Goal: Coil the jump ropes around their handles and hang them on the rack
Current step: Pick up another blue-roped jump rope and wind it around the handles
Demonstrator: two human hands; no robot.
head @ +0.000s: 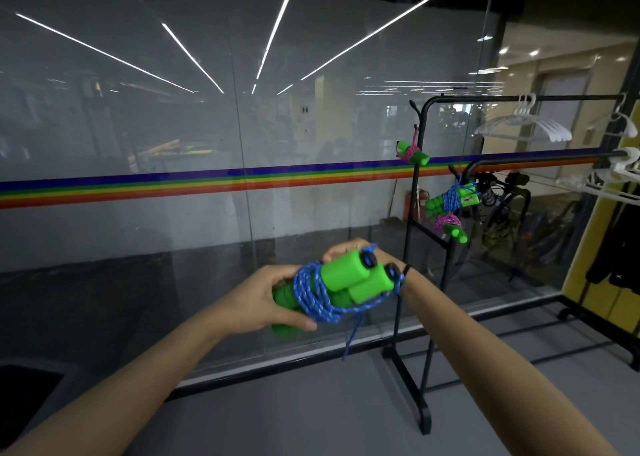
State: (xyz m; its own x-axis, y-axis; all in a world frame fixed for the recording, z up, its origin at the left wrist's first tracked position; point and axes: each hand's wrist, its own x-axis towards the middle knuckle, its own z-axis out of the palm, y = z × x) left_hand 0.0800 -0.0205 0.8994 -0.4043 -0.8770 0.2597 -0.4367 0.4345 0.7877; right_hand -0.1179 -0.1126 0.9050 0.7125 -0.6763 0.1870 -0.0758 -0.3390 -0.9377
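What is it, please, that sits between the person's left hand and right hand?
In the head view, a pair of green handles coiled with blue rope sits between them; the left hand and right hand both grip it.

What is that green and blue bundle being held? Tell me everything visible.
It is a jump rope: two bright green, foam-like handles side by side, each with a black cap at its upper end. A blue, white-flecked cord is coiled around their middle; one loose end dangles below. The left hand grips the lower ends, the right hand holds it from behind. It is tilted, in the air left of the black rack.
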